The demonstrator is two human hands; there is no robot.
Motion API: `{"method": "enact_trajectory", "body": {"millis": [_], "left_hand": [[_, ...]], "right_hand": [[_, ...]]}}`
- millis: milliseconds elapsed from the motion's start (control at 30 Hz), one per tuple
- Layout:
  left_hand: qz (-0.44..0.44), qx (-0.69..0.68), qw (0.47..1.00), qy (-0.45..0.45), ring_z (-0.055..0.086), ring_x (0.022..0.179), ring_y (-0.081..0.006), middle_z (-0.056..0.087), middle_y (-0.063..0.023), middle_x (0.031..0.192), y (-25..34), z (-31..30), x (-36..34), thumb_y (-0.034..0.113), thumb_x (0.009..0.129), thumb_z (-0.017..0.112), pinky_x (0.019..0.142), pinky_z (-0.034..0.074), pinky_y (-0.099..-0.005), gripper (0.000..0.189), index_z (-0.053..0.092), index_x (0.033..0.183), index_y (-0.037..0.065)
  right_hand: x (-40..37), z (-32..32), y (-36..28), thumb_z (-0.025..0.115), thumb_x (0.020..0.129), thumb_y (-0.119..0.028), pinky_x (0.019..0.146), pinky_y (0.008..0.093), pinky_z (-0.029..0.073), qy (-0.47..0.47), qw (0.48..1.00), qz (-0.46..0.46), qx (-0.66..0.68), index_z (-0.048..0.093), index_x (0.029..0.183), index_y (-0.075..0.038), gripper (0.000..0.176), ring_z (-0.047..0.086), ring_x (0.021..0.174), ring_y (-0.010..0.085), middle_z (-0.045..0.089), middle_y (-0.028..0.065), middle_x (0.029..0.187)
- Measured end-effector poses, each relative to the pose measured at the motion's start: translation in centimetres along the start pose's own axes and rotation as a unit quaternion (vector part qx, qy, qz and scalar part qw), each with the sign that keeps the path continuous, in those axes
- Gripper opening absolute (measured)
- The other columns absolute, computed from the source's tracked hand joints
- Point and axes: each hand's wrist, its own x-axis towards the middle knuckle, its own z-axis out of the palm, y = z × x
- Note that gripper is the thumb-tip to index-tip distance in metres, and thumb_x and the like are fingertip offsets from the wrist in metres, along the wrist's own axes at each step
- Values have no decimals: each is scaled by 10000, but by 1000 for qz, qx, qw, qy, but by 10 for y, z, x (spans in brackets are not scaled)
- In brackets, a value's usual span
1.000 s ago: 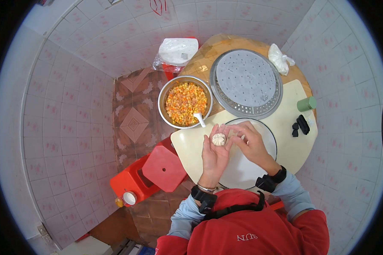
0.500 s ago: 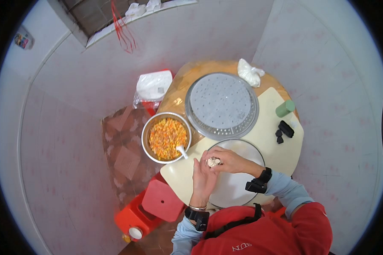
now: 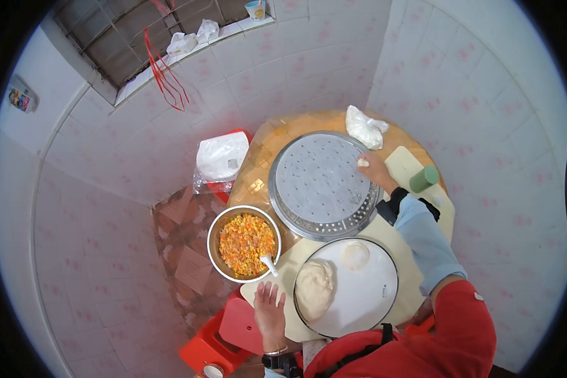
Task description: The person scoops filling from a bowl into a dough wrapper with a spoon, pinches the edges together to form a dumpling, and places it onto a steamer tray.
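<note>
While the left hand lies spread on one board, the right hand pinches one bun over one tray.

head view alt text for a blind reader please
Seen from above, a person's right hand holds a small dumpling at the far edge of a round perforated steamer tray. The left hand lies flat on a cream board, beside a bowl of orange-yellow filling and a white plate bearing a dough lump.
</note>
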Motion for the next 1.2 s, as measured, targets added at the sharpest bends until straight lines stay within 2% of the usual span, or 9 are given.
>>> {"method": "enact_trajectory", "body": {"millis": [67,133,267,467,567,633,833,1067,1200], "left_hand": [[17,-5,999,34,409,1167,-202,440,-31,1248,4,-11,-2,353,926,424,999,309,-415,392,444,1258,146],[29,2,997,71,427,1123,-176,458,-9,1207,6,-14,-1,344,917,443,971,328,-386,359,474,1222,157],[24,16,993,115,427,1114,-163,464,7,1178,6,-8,4,341,905,452,962,332,-369,372,461,1227,155],[25,19,993,118,441,1072,-169,477,-11,1170,2,-4,14,335,918,425,938,347,-377,394,430,1250,124],[19,23,992,120,445,1065,-165,479,-5,1167,1,-5,19,335,918,428,934,352,-373,386,434,1243,126],[17,17,993,119,450,1056,-161,484,0,1157,1,-6,22,330,917,434,926,356,-369,376,441,1235,129],[19,14,992,122,467,1022,-144,504,13,1120,2,0,24,319,914,457,896,370,-352,343,471,1204,135],[21,31,993,112,460,1033,-132,486,23,1117,9,-6,30,336,923,438,894,381,-326,360,461,1235,157],[42,31,992,113,481,996,-119,508,35,1069,15,-7,31,319,923,459,865,400,-317,320,490,1199,159]], "right_hand": [[11,3,2,719,674,-175,875,382,421,-28,1000,9,-5,596,1000,-77,362,528,1006,313,563,143,1035],[20,13,6,709,681,-163,863,393,424,-24,998,-48,-21,593,1003,-74,353,524,1002,326,554,140,1034],[43,15,5,696,694,-148,847,401,428,1,996,-75,-39,593,996,-69,329,519,1001,331,546,140,1015],[58,14,-2,680,695,-123,834,404,433,-36,995,-32,-87,575,1015,-72,341,516,1007,319,531,131,1022],[61,21,6,682,688,-123,844,401,430,-26,994,-76,-71,568,1024,-75,358,513,1018,307,533,121,1015],[62,23,9,681,686,-123,874,390,420,-32,995,-48,-77,566,1059,-82,392,501,1046,299,529,122,1046],[57,15,9,671,693,-132,912,379,403,-44,995,-72,-43,505,1185,-69,522,479,1085,313,509,142,1118],[37,-3,21,656,727,-145,871,382,421,-22,999,-23,-38,499,1169,-68,476,515,1040,319,520,149,1119],[21,-9,15,624,763,-130,807,381,447,-7,1000,-24,-2,549,1091,-57,344,560,950,309,555,146,1063]]}}
